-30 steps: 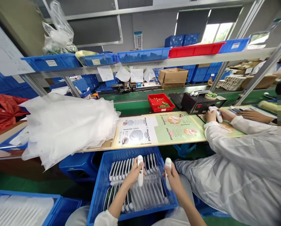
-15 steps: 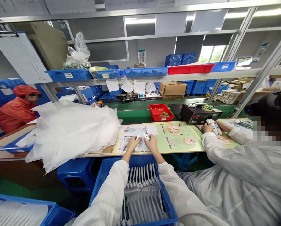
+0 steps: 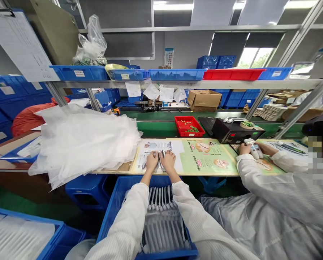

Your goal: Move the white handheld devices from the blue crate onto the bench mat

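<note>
My left hand [image 3: 152,161] and my right hand [image 3: 168,160] are side by side over the printed mouse pad sheet [image 3: 179,164] at the bench's near edge. Between them shows a sliver of a white handheld device [image 3: 160,164], mostly covered by my fingers. Both hands are closed around white device parts, with the right fingers curled over the top; whether there is one device or two is hidden. Below my forearms stands a blue bin [image 3: 107,213] holding rows of slim white devices [image 3: 161,198], some under cloudy film.
A stack of white translucent sheets [image 3: 88,141] lies left, overhanging the bench edge. Beyond are a red tray [image 3: 179,129] of small green parts and a black box [image 3: 226,135]. At right, a co-worker's hands hold white devices [image 3: 255,148]. A shelf [image 3: 177,85] with bins crosses above.
My hands have come together, the right one turning palm down over the devices. Earlier a white device showed in each hand; now they are mostly covered. The view has shifted slightly.
</note>
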Tool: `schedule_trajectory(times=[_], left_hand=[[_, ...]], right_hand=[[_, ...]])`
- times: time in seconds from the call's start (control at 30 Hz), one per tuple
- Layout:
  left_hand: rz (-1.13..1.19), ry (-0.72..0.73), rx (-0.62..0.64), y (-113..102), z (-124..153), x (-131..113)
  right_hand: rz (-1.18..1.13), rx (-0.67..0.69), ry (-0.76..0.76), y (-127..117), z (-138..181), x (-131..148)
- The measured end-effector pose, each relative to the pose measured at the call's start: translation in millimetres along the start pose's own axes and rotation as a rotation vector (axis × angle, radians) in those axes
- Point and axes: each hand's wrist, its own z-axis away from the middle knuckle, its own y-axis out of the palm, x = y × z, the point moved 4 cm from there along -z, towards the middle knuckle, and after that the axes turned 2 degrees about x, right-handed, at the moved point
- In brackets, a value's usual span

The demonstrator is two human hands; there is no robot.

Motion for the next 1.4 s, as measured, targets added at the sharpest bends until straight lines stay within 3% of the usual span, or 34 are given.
schedule_trajectory(times=[0.07, 0.17, 0.23, 0.3, 0.43, 0.57, 0.63, 0.7, 0.77, 0.87, 0.93, 1.0, 1.07, 1.1, 1.17, 1.2, 1.27, 1.3, 1.4], left_hand=[[0.03, 0.004, -0.028, -3, 1, 3], [0.013, 0.011, -0.166, -12, 3, 9], [-0.043, 0.046, -0.233, -13, 2, 11], [-0.137, 0.08, -0.244, -9, 1, 11], [-0.398, 0.24, -0.102, 13, 4, 4], [-0.496, 0.287, 0.013, 28, 4, 0], [-0.515, 0.256, 0.023, 29, 6, -2], [-0.537, 0.233, 0.05, 28, 8, -5], [-0.558, 0.208, 0.085, 27, 10, -8], [-0.563, 0.182, 0.12, 28, 10, -8], [-0.553, 0.173, 0.121, 29, 9, -7], [-0.534, 0.172, 0.123, 30, 10, -6], [-0.512, 0.18, 0.125, 31, 9, -6], [-0.502, 0.185, 0.123, 32, 8, -5], [-0.481, 0.195, 0.097, 33, 7, -5], [-0.472, 0.197, 0.079, 33, 7, -5], [-0.458, 0.201, 0.065, 32, 10, -6], [-0.449, 0.21, 0.077, 31, 13, -6], [-0.405, 0.302, 0.155, 25, 27, -9]], right_hand=[[0.055, 0.024, -0.042, 5, 9, 9], [0.154, 0.12, -0.171, 12, 22, 17], [0.199, 0.132, -0.249, 8, 24, 11], [0.231, 0.117, -0.27, -4, 16, -13], [0.278, 0.079, -0.114, -61, -25, -115], [0.277, -0.177, 0.097, -133, -74, -239], [0.271, -0.274, 0.138, -155, -89, -283], [0.304, -0.295, 0.161, -165, -96, -308], [0.389, -0.3, 0.195, -166, -98, -316], [0.487, -0.319, 0.153, -162, -95, -304], [0.444, -0.328, 0.027, -154, -80, -282], [0.305, -0.295, -0.156, -139, -46, -250], [0.114, -0.133, -0.404, -110, 9, -213], [0.026, 0.02, -0.552, -89, 44, -193], [-0.066, 0.469, -0.816, -37, 124, -162], [-0.045, 0.709, -0.871, -12, 163, -153], [0.117, 1.054, -0.796, 30, 227, -151], [0.218, 1.144, -0.732, 44, 250, -155], [0.436, 1.225, -0.652, 64, 285, -164]])
